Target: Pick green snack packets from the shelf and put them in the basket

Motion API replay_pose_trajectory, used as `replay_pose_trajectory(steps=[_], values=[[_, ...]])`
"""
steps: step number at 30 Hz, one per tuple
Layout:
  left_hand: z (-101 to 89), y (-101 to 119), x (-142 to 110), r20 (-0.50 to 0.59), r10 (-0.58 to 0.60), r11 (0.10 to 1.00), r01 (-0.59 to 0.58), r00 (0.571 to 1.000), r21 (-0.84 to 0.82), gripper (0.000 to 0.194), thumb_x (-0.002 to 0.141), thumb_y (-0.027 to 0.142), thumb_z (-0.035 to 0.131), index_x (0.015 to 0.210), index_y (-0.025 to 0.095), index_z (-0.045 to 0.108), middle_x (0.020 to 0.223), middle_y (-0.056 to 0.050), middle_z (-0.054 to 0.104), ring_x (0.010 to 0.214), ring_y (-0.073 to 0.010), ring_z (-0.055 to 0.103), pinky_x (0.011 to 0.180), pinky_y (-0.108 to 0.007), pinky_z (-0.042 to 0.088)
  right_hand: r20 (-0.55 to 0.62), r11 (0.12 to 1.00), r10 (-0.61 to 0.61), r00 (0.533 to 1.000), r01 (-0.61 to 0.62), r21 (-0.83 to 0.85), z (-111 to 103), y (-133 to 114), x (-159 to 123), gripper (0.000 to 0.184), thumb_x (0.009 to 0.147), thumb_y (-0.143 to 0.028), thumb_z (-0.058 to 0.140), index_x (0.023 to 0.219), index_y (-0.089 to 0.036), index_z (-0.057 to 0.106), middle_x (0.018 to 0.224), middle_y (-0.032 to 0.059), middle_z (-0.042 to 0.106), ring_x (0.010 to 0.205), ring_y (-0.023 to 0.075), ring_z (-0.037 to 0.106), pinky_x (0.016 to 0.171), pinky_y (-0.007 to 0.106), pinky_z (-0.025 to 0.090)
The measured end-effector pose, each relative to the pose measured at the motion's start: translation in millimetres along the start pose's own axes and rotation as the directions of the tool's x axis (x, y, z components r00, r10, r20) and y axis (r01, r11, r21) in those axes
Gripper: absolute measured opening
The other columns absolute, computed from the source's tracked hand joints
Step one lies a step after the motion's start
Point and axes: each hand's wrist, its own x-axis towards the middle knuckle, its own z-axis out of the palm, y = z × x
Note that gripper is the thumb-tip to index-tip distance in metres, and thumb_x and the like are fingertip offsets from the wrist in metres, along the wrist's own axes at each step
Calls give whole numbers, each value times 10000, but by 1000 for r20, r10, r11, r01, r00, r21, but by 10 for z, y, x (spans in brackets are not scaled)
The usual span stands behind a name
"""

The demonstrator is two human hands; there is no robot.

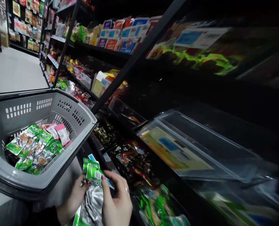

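Green and silver snack packets [93,194] are bunched between my two hands at the bottom middle. My left hand [74,194] grips them from the left, fingertips closed at the packet edge. From the right, my right hand [118,196] presses thumb and fingers on the packets' upper part. How many are held cannot be counted, as they overlap. To the left is a grey shopping basket [88,121] with slotted walls. Inside it lie several similar green and silver packets [41,149] and pink-edged packets [61,133].
Black store shelving [127,70] slants through the middle and right, with boxed snacks [127,34] on an upper level. Low bins hold dark packets [132,158] and green packets [155,204]. A clear plastic bin [195,141] juts out at right, blurred. Pale floor [24,69] runs along the aisle.
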Motion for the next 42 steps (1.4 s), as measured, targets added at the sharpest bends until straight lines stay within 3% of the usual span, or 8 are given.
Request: replay_pose_trajectory(steps=[5,11,20,25,27,30,34,42], values=[[-29,12,-15,-30,7,1000,-7,1000,22,172,637,304,666,749,176,644,842,-83,669,822,-248,589,791,-348,427,-29,939,339,940,-340,-49,-218,815,-402,420,549,-405,748,886,-202,601,847,75,597,788,267,557,742,398,443],[-66,-9,-93,53,-44,994,39,998,103,118,657,232,653,753,163,649,773,-47,663,742,-205,586,701,-295,439,391,794,437,810,-552,256,-109,1118,-719,384,675,-411,669,956,-153,621,894,97,699,820,264,643,763,359,489],[-92,82,-132,102,-154,982,141,983,123,282,670,311,676,913,171,652,854,-57,690,788,-216,624,738,-327,474,327,768,424,845,-526,364,-89,1053,-646,310,709,-405,632,887,-156,675,824,69,704,784,250,628,720,327,480],[-155,179,-128,-54,-172,966,179,984,187,326,675,414,642,929,212,604,957,-41,614,768,-194,621,613,-319,519,84,766,536,840,-526,370,-108,1159,-641,265,680,-402,644,819,-177,659,774,46,687,735,216,589,701,308,449],[-174,213,-121,-124,-124,953,153,985,261,348,663,398,645,953,213,592,810,-7,607,675,-162,600,542,-257,483,58,673,594,803,-535,511,-148,1163,-623,245,670,-384,655,824,-195,640,805,33,675,744,199,582,682,293,447],[-182,235,-110,-132,-85,928,127,988,352,367,629,357,669,956,208,592,641,38,590,524,-113,519,470,-202,384,238,325,651,721,-547,772,-215,1182,-606,206,663,-316,675,836,-221,616,711,-18,619,584,125,547,532,230,423],[-165,198,-111,-63,-141,925,155,988,346,404,598,370,695,938,202,556,436,105,444,375,-82,372,393,-196,231,532,-23,478,699,-596,803,-257,1278,-625,190,679,-393,634,735,-212,618,504,-84,418,308,32,208,321,179,172],[-115,228,-174,48,-421,904,415,906,104,381,598,342,710,826,248,419,452,151,346,318,-11,172,383,-178,68,680,-191,337,651,-661,726,-374,1195,-567,837,582,-829,393,1075,-188,606,711,-8,523,411,47,235,384,184,163]])
